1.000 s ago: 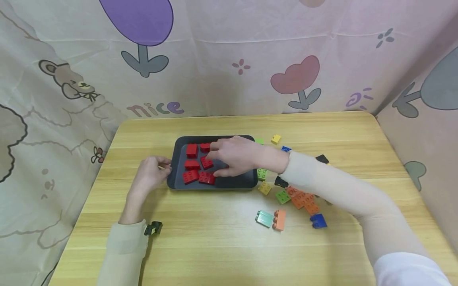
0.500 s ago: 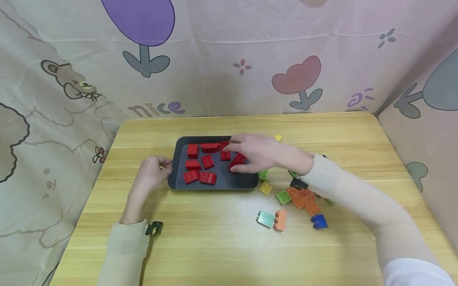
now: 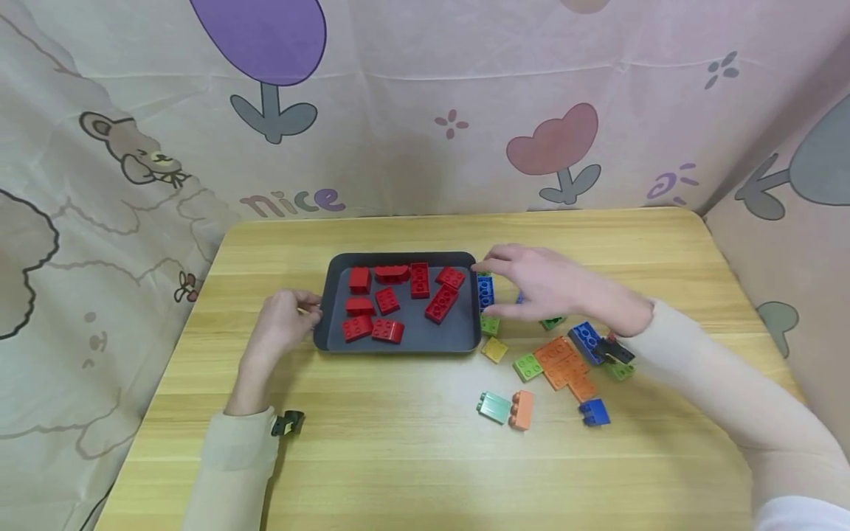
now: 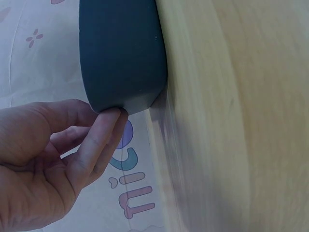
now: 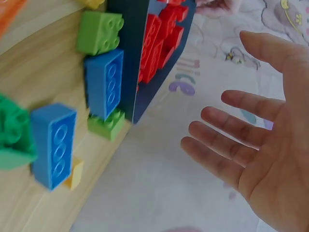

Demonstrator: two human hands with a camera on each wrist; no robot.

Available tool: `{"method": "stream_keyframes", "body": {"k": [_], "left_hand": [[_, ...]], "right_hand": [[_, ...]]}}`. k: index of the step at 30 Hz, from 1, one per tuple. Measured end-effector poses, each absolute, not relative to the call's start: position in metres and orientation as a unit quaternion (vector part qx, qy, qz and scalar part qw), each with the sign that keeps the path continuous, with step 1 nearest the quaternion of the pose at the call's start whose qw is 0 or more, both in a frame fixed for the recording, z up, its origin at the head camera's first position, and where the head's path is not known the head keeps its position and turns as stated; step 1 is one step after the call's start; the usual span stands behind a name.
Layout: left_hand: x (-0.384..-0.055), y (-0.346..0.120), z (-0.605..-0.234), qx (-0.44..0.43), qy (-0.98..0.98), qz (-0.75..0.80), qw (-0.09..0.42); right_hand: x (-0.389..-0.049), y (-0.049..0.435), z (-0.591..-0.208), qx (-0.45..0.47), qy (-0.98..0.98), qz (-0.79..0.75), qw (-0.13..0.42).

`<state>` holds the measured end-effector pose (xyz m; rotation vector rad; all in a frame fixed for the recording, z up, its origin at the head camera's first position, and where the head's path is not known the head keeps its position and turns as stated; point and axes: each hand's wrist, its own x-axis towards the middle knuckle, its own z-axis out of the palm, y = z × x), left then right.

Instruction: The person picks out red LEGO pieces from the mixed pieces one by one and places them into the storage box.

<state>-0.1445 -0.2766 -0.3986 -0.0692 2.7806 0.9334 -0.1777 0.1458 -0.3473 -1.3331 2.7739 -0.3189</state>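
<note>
A dark grey tray [image 3: 432, 339] lies on the wooden table with several red toy bricks [image 3: 441, 303] spread over its floor. My left hand [image 3: 284, 324] is at its left end; in the left wrist view, the thumb and fingertips pinch the tray's edge. Just past the right end hovers my right hand [image 3: 546, 282], fingers spread and holding nothing. Under and beside that hand lie a blue brick [image 3: 485, 292] and a light green brick [image 3: 490, 325]. The right wrist view shows the bare palm [image 5: 270, 169] facing the tray side.
Right of the tray are scattered an orange cluster of bricks [image 3: 561, 364], a yellow brick [image 3: 494, 349], a blue brick [image 3: 587, 341] and a green brick [image 3: 527, 366]. Nearer the front sit a teal brick [image 3: 494, 407] and a peach brick [image 3: 522, 410]. A printed curtain [image 3: 412, 147] hangs behind the table.
My right hand has moved right, from over the red bricks to beyond the tray's right end, uncovering the bricks there. My left hand has stayed at the tray's left edge.
</note>
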Motion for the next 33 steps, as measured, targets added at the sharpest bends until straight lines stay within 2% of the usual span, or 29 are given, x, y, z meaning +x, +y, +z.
{"method": "stream_keyframes", "body": {"k": [11,20,33], "left_hand": [[-0.144,-0.278,-0.398,-0.021,0.943,0.317,0.101],[-0.144,-0.278,-0.398,-0.025,0.94,0.323,0.106],[-0.144,-0.278,-0.4,-0.029,0.941,0.32,0.109]], "right_hand": [[-0.162,0.201,-0.35,-0.325,0.939,-0.112,0.019],[-0.147,0.239,-0.356,-0.278,0.952,-0.121,0.034],[-0.13,0.287,-0.38,-0.212,0.967,-0.117,0.084]]}}
